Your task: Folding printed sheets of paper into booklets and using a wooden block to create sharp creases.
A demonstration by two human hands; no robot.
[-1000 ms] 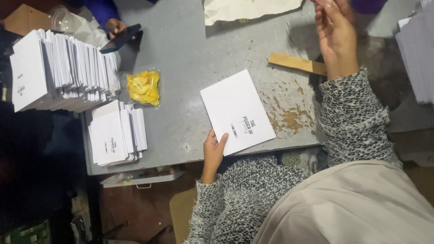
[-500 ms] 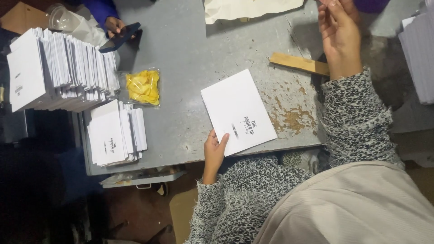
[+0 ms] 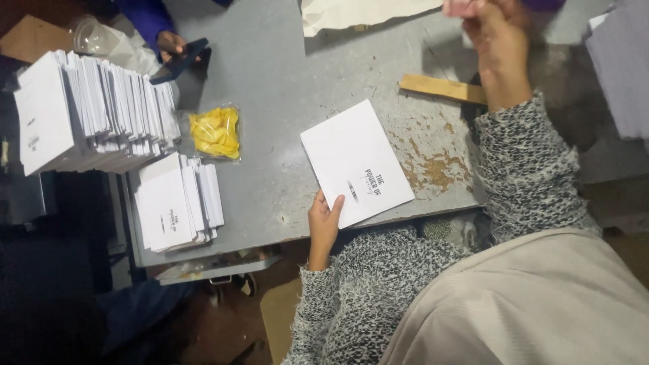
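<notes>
A white booklet [image 3: 355, 162] with dark print on its cover lies flat on the grey metal table [image 3: 284, 88], close to the near edge. My left hand [image 3: 324, 220] grips its near left corner, thumb on the cover. My right hand [image 3: 497, 40] is raised over the far right of the table, beyond a flat wooden stick [image 3: 439, 88]. Its fingers look curled and blurred, and they are partly cut off by the top edge of the view, next to something pinkish there. Both my sleeves are speckled grey knit.
Leaning rows of white booklets [image 3: 94, 111] and a smaller pile [image 3: 177, 201] fill the table's left end. A clear bag of yellow pieces [image 3: 215, 132] lies beside them. Another person's hand with a dark phone [image 3: 177, 49] is far left. Cream paper [image 3: 358, 12] lies at the back; rusty patch [image 3: 439, 169].
My right hand has risen toward the top edge and its fingers have curled in. My left hand stays on the booklet's corner, and the booklet has not moved.
</notes>
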